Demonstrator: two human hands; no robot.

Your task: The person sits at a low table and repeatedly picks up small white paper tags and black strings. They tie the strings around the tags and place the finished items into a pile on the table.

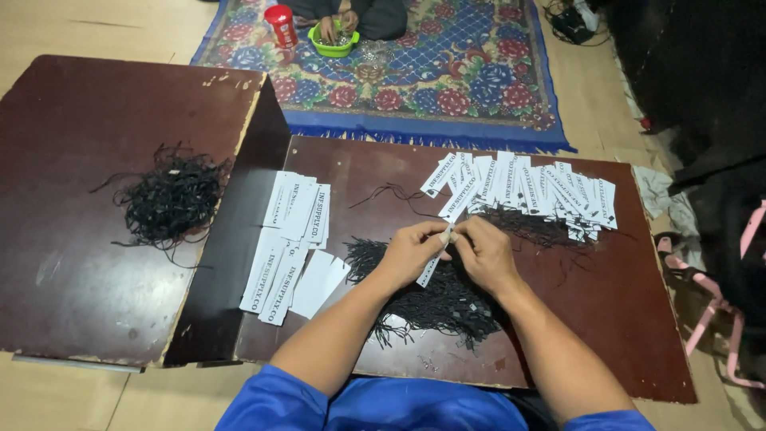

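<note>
Head view, single frame. I log both hands meeting over the middle of the dark brown board (622, 319). Left hand (411, 251) and right hand (487, 254) are pinched together on the top end of one white paper tag (431, 267); fingertips of both are closed on it, thumbs and forefingers nearly touching each other.

Tag's long axis runs on a diagonal, from the pinch point down and toward the left hand's side, lower end hanging free above the black cord pile (439, 299). Both hands are equally near; the grip sits at the upper end only. I cannot tell whether a cord is already in the fingers, too small to resolve.

Around them: fanned row of white tags (531, 191) just beyond the hands, a smaller tag stack (291, 239) toward the left, a second cord bundle (171, 199) well apart on the neighbouring board (72, 279). Another person sits on the patterned rug (447, 72) with a green bowl (333, 44).
</note>
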